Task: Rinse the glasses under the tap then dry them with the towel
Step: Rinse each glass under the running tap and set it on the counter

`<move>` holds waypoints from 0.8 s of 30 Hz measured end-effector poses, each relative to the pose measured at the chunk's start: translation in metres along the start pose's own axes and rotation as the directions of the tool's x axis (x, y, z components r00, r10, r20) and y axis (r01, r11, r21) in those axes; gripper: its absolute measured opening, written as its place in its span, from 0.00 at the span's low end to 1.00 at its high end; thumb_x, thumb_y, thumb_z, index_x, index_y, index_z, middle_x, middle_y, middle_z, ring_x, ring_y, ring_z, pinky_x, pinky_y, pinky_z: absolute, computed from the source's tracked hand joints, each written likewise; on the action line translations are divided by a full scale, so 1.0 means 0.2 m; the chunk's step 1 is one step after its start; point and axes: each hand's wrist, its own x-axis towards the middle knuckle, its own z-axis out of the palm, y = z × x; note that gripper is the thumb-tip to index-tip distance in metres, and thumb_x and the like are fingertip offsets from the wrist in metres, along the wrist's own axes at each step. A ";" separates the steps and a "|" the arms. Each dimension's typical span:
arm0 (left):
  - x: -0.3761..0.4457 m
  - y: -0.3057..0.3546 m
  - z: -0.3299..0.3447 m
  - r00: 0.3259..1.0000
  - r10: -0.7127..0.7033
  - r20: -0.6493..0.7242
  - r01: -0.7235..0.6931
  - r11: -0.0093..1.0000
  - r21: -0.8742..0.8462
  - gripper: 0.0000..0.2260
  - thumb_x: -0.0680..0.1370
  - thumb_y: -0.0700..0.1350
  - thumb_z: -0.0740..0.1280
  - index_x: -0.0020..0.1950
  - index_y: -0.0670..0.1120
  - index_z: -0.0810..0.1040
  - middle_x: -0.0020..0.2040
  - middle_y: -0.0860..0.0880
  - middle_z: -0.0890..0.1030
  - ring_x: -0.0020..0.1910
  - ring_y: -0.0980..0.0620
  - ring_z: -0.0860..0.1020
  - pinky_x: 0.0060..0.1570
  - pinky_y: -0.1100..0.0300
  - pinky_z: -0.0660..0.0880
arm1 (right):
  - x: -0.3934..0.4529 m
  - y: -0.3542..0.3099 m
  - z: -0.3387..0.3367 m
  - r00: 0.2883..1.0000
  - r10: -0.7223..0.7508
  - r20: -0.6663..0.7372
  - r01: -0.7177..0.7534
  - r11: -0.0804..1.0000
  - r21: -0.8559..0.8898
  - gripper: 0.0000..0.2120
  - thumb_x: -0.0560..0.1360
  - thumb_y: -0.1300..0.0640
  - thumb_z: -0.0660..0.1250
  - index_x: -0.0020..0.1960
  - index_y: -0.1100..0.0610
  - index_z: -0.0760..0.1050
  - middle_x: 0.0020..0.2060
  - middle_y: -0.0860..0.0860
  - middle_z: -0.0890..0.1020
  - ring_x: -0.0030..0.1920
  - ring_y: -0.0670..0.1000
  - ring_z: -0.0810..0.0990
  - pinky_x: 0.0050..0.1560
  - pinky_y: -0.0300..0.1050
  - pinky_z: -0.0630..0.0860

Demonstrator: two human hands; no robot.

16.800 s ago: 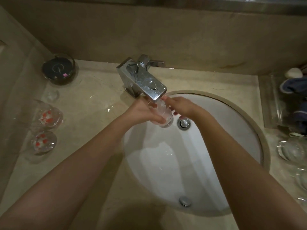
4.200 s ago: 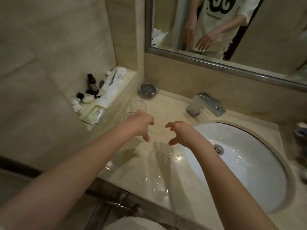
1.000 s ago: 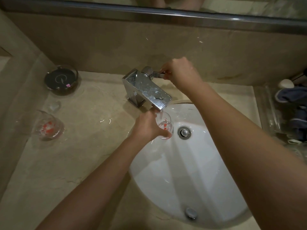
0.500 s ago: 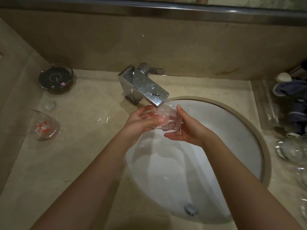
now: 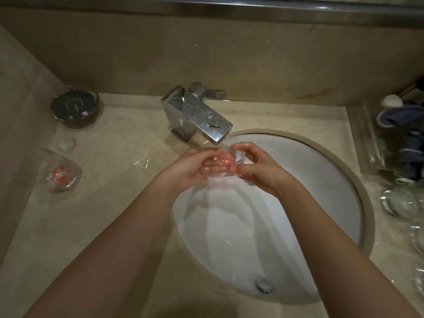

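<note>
Two bare hands are meeting over the white sink, just below the spout of the one chrome tap. One clear glass is being held between them under the running water. It is lying on its side, its long axis running left to right; the left hand's fingers appear to be reaching into it from the left, though which end is the mouth is hard to make out through the water and the clear wall. The left hand is curling its fingers narrowly at or inside the glass, and the right hand is closing its thumb and fingers around the glass from the right.

A second glass with red markings is standing on the beige counter well to the left, close to the side wall. Behind it, near the back wall, one dark round dish is sitting. At the right edge, at least two clear glass pieces are showing, blurred and partly cut off by the frame, so their count is uncertain. Above them, dark blue cloth is lying in a clear tray; its shape is hard to read. The sink's drain is hidden behind the hands.
</note>
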 end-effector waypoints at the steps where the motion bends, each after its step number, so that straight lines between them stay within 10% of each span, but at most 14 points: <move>1: 0.01 0.00 0.00 1.000 0.023 0.007 -0.023 1.000 -0.007 0.07 0.80 0.42 0.64 0.48 0.42 0.82 0.38 0.49 0.86 0.35 0.55 0.83 0.34 0.65 0.74 | 0.00 -0.01 0.00 1.000 0.004 0.012 -0.004 1.000 0.004 0.20 0.70 0.72 0.71 0.55 0.53 0.76 0.54 0.52 0.76 0.47 0.49 0.81 0.45 0.44 0.79; 6: 0.03 -0.01 0.01 0.989 0.121 0.085 -0.124 0.992 0.023 0.08 0.79 0.38 0.65 0.54 0.37 0.81 0.44 0.44 0.86 0.42 0.50 0.85 0.47 0.64 0.79 | -0.01 -0.09 0.01 0.969 0.246 0.026 -0.245 0.969 -0.028 0.23 0.74 0.40 0.65 0.53 0.60 0.80 0.44 0.58 0.83 0.40 0.51 0.85 0.37 0.40 0.80; 11: 0.05 0.01 0.04 0.992 0.126 0.019 -0.125 0.992 -0.025 0.06 0.80 0.40 0.64 0.51 0.42 0.81 0.40 0.48 0.85 0.36 0.53 0.84 0.38 0.62 0.79 | 0.01 -0.06 -0.03 0.997 0.054 0.049 -0.051 0.996 -0.069 0.15 0.73 0.62 0.72 0.57 0.54 0.73 0.51 0.55 0.80 0.45 0.51 0.82 0.48 0.45 0.80; 14: 0.04 0.02 0.05 0.990 0.139 0.035 -0.138 0.990 -0.017 0.06 0.80 0.39 0.64 0.52 0.41 0.80 0.40 0.47 0.85 0.35 0.53 0.84 0.32 0.67 0.76 | 0.00 -0.05 -0.03 0.998 0.059 0.037 -0.061 0.998 0.029 0.17 0.74 0.54 0.70 0.61 0.54 0.74 0.54 0.55 0.79 0.47 0.53 0.83 0.47 0.45 0.80; 17: 0.03 0.02 0.08 0.985 0.151 0.082 -0.156 0.986 0.060 0.05 0.79 0.37 0.65 0.50 0.40 0.81 0.40 0.46 0.86 0.38 0.51 0.85 0.37 0.67 0.77 | -0.01 -0.08 0.01 0.965 0.255 0.055 -0.260 0.959 0.111 0.27 0.76 0.35 0.58 0.57 0.57 0.76 0.41 0.58 0.82 0.34 0.53 0.83 0.31 0.40 0.80; 24: 0.04 0.00 0.06 0.980 0.200 0.017 -0.201 0.974 0.107 0.05 0.76 0.43 0.70 0.44 0.49 0.86 0.45 0.45 0.86 0.42 0.47 0.85 0.60 0.48 0.73 | -0.02 0.00 -0.02 0.999 0.030 0.014 -0.031 0.996 0.085 0.11 0.77 0.56 0.67 0.60 0.54 0.74 0.46 0.52 0.82 0.43 0.53 0.83 0.43 0.43 0.80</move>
